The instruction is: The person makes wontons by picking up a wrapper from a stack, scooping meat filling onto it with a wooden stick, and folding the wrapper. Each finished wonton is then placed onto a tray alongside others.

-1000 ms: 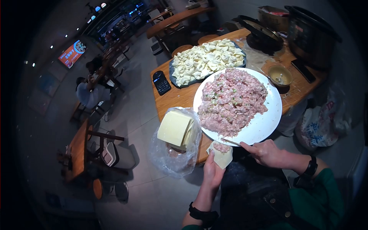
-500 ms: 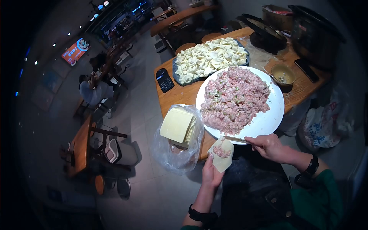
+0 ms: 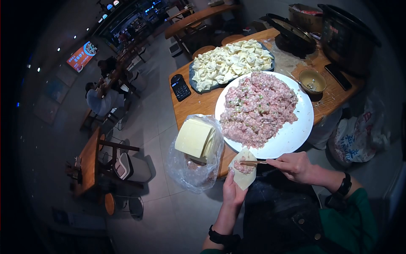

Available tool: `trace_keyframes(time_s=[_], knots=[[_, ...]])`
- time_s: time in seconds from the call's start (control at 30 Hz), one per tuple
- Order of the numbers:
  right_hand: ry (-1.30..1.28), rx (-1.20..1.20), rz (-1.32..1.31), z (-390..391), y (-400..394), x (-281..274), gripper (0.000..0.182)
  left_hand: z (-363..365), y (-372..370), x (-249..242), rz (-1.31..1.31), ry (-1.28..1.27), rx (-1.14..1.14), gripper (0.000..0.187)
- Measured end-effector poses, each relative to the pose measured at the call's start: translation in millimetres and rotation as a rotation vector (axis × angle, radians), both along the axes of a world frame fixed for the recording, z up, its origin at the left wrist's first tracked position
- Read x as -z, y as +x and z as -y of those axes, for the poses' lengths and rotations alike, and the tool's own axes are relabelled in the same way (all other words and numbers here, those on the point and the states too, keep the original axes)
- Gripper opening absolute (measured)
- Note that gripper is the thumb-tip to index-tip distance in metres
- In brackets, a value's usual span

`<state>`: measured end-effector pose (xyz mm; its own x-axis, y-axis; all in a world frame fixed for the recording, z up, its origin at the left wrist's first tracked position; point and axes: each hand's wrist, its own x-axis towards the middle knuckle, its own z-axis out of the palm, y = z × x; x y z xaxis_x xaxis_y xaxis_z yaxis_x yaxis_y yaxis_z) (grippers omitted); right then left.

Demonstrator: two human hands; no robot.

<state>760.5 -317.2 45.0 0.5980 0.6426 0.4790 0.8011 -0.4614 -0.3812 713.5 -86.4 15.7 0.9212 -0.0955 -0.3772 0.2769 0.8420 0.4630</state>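
Observation:
My left hand [image 3: 234, 191] holds a pale square wonton wrapper [image 3: 245, 181] from below, just off the table's front edge. A dab of minced meat [image 3: 242, 168] lies on the wrapper. My right hand [image 3: 294, 167] grips a thin wooden stick [image 3: 256, 161], whose tip rests on that dab. Right beyond both hands is a large white plate [image 3: 303, 133] heaped with pink minced filling [image 3: 259, 108] flecked with green. To the left, a stack of square wrappers [image 3: 194, 138] sits in an open clear plastic bag [image 3: 179, 168].
Folded wontons [image 3: 230, 63] crowd a dark tray behind the plate. A black keypad device [image 3: 180, 88], small bowl [image 3: 312, 81], phone [image 3: 338, 77], and black cooker [image 3: 349, 40] share the wooden table [image 3: 188, 109]. A printed plastic sack [image 3: 355, 142] stands at right; people sit farther left.
My right hand has shifted slightly left, bringing the stick from the plate's near rim onto the meat in the wrapper. My left hand keeps holding the wrapper in nearly the same spot.

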Motion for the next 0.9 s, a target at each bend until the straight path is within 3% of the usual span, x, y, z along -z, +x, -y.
trace_keyframes(time_s=[0.13,0.33,0.4,0.47,0.53,0.57,0.6,0.67,0.7,0.77,0.8,0.87,0.9], knots=[[-0.027,0.065,-0.006,-3.0,5.2,-4.2,0.058,4.3,2.0,-6.7,-0.003,0.022,-0.009,0.048],[-0.112,-0.041,0.003,6.9,-4.9,-3.5,0.051,-1.8,6.8,-11.0,-0.013,0.091,-0.043,0.049],[0.089,0.001,0.041,14.0,0.8,-2.1,0.041,-1.5,8.6,-16.5,-0.007,0.089,-0.058,0.049],[0.163,-0.037,-0.067,12.2,4.7,-4.4,0.037,1.7,11.2,-22.5,0.056,0.105,-0.080,0.049],[0.320,-0.159,-0.586,2.2,6.7,-10.3,0.041,5.9,13.4,-29.9,0.128,0.130,-0.048,0.049],[0.274,-0.155,-0.679,-0.6,9.7,-13.1,0.044,6.7,14.5,-32.7,0.198,0.155,-0.024,0.049],[0.276,-0.154,-0.674,-4.0,12.9,-18.2,0.044,3.8,17.9,-29.9,0.204,0.157,-0.023,0.049],[0.276,-0.168,-0.776,-11.0,18.7,-27.8,0.047,-6.6,28.3,-20.6,0.589,0.036,0.161,0.049],[0.279,-0.173,-0.769,-13.9,20.4,-27.4,0.047,-9.3,33.2,-20.8,0.596,0.042,0.160,0.049],[0.329,-0.244,-0.365,-19.7,24.3,-24.7,0.054,-12.4,44.3,-26.4,0.919,-0.011,0.199,0.050],[0.331,-0.248,-0.358,-19.9,26.1,-28.3,0.054,-11.4,43.3,-33.4,0.926,-0.006,0.198,0.050],[0.148,-0.099,0.175,-18.0,27.3,-39.2,0.058,-6.4,36.5,-51.8,0.742,0.100,0.070,0.048],[0.197,-0.081,0.235,-20.8,27.0,-43.6,0.054,-4.5,35.9,-52.7,0.705,0.034,0.057,0.052]])
